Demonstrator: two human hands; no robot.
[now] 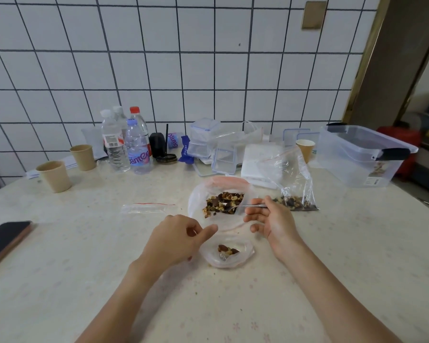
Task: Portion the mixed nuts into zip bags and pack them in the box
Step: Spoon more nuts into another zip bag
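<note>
1. both forearms reach in from the bottom edge of the frame across the pale table (84, 243), which fills the lower half of the frame.
2. clear storage box (362, 157) with black latches sits open at the right edge, well apart from the hands; nothing seems packed in it yet, though a printed label shows through its wall.
3. large supply bag (221, 206) lies at centre, mouth spread wide, with brown and tan mixed nuts (223, 203) heaped inside.
4. a filled zip bag (292, 191) stands slumped right of centre, nuts pooled at its bottom; its seal looks unclosed, so a nudge could spill it.
5. the small zip bag (227, 253) being filled lies just below centre, holding only a few nuts.
6. left hand (181, 238) pinches this bag's rim between thumb and forefinger; if that limp film slips, the mouth may collapse and nuts would scatter.
7. right hand (270, 219) grips a metal spoon (240, 206) by its handle, bowl down in the heap; an overloaded scoop could shed nuts on the way across.
8. an empty flat zip bag (149, 207) waits left of centre.
</note>
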